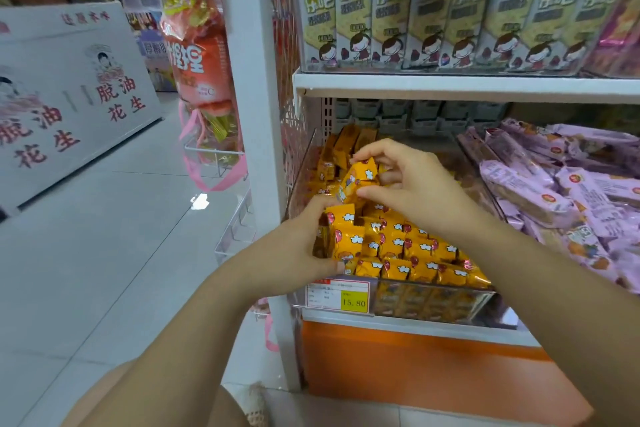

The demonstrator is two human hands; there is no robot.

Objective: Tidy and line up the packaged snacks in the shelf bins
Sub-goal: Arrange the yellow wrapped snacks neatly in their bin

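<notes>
A clear plastic bin (485, 302) on the lower shelf holds many small yellow snack packs (412, 246), lined in rows at the front and loose at the back. My left hand (294, 246) grips a small stack of yellow packs (341, 232) at the bin's left front corner. My right hand (415, 184) pinches one yellow pack (356, 178) between thumb and fingers, lifted above the middle of the bin. The packs under my hands are hidden.
To the right, a bin of purple snack packs (561, 191) lies in disorder. The shelf above carries upright grey cracker boxes (433, 28). A price tag (337, 295) hangs on the bin front. Orange snack bags (197, 55) hang on the white shelf post (256, 114); tiled aisle floor lies left.
</notes>
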